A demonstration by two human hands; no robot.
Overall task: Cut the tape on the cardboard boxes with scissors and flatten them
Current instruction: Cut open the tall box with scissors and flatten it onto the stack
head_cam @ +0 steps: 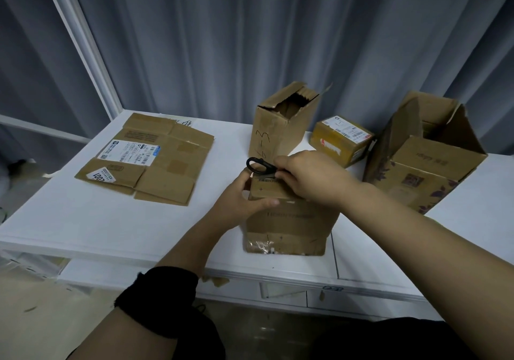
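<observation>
Only one number can be read: "001", printed in black on a small white sticker (101,176) lying turned on the flattened cardboard (167,170) at the left of the frame. Beside it a white shipping label (129,151) has barcodes and a blue corner, but its print is too small to read. The tall box (278,134) carries black handwritten strokes, one like a "3". The yellow box (340,141) has a barcode label (349,129) and red print, both unreadable. The large box (425,170) at the right shows upside-down script and a square code, and the middle box (289,220) a blurred line.
</observation>
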